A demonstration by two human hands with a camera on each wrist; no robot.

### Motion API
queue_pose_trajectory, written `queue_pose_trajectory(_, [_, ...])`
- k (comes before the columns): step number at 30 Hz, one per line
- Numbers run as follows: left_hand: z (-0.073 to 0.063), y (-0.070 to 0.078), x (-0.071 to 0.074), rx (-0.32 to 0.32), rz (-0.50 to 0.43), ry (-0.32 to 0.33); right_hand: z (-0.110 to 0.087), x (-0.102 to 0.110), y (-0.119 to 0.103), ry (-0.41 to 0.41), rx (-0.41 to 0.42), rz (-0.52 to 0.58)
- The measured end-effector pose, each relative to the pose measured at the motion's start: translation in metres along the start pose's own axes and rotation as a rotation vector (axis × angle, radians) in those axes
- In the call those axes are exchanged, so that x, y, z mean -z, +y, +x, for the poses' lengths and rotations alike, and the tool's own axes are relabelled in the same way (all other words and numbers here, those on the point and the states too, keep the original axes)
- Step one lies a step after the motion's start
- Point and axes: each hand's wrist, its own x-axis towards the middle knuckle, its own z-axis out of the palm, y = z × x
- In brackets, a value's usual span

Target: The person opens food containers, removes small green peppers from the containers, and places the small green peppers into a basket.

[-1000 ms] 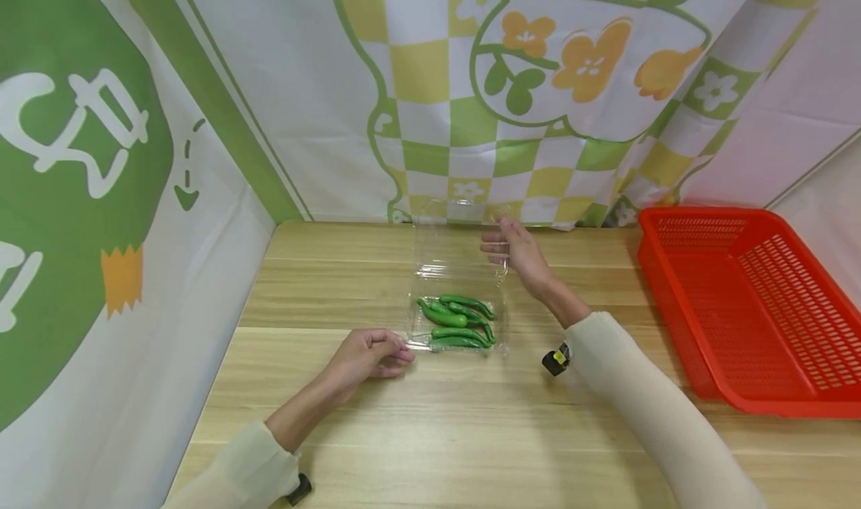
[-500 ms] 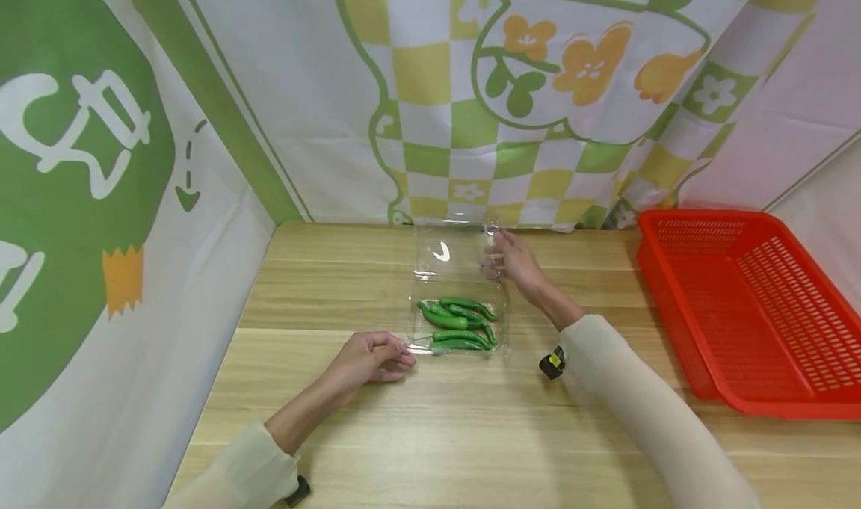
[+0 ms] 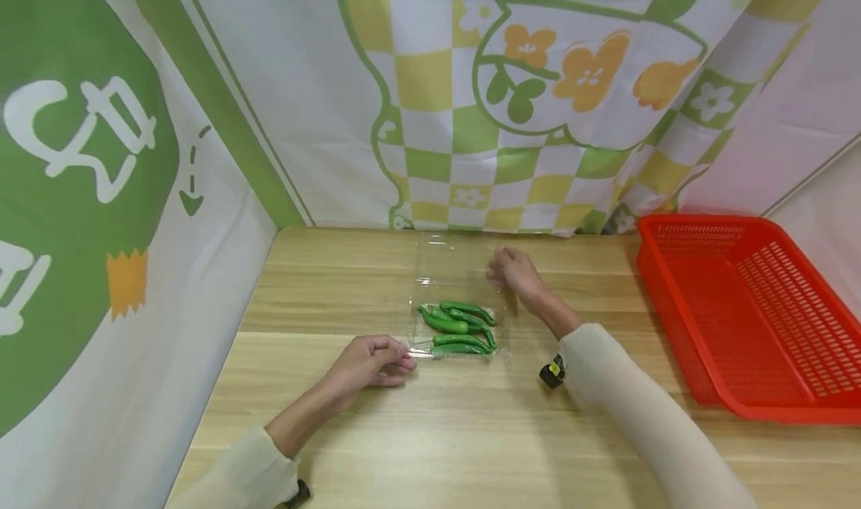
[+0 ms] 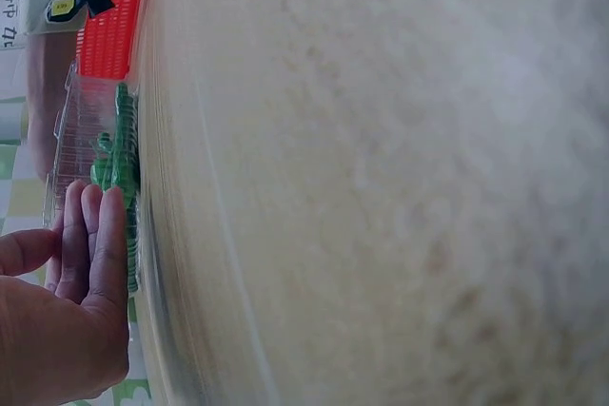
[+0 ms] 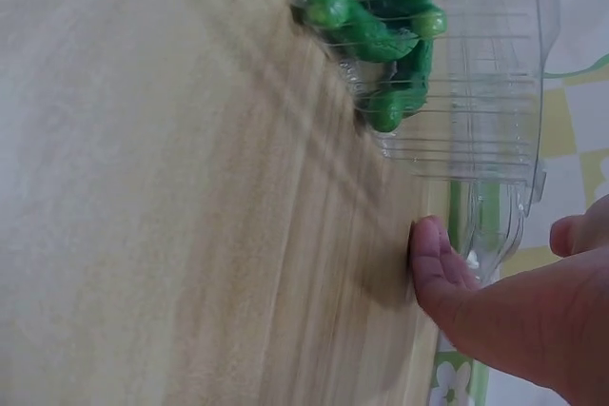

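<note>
A clear hinged plastic box (image 3: 458,291) lies on the wooden table with its lid (image 3: 452,258) folded back towards the curtain. Several green chili peppers (image 3: 460,329) lie in its near half, seen close up as peppers (image 5: 366,30) in the right wrist view. My left hand (image 3: 373,359) pinches the box's near left corner between thumb and fingers; in the left wrist view this hand (image 4: 71,301) partly covers the box. My right hand (image 3: 518,276) is at the lid's right edge. In the right wrist view its thumb and fingers stand apart, the hand (image 5: 519,306) close to the lid.
A red plastic basket (image 3: 693,344) with perforated sides stands at the right of the wooden table (image 3: 444,434). A patterned curtain (image 3: 464,128) hangs along the table's back edge, and a green and white cloth wall (image 3: 222,270) borders the left side.
The lid has tipped back and down, away from me. My right hand has come down with it, slightly nearer to me. The left hand has stayed at the box corner.
</note>
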Motion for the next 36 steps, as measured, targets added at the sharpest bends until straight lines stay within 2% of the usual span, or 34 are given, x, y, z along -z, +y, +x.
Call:
queue_pose_trajectory(3, [-0.001, -0.001, 0.0, 0.009, 0.0, -0.004, -0.002, 0.002, 0.004, 0.006, -0.003, -0.038])
queue_pose_trajectory(12, [-0.002, -0.001, -0.001, 0.009, 0.003, -0.004, -0.002, 0.008, 0.008, 0.037, -0.036, 0.012])
queue_pose_trajectory(20, [-0.003, -0.002, 0.001, 0.001, 0.009, -0.026, -0.003, 0.01, 0.011, 0.017, -0.013, 0.055])
queue_pose_trajectory(26, [-0.002, -0.001, 0.001, 0.01, 0.018, -0.035, -0.004, 0.012, 0.01, 0.032, -0.01, 0.043])
queue_pose_trajectory(31, [-0.001, 0.0, 0.002, 0.013, 0.031, 0.015, -0.006, 0.016, 0.01, 0.036, -0.034, -0.01])
queue_pose_trajectory(36, [-0.001, 0.004, 0.003, -0.018, 0.027, 0.109, -0.009, 0.021, 0.008, 0.025, -0.035, -0.042])
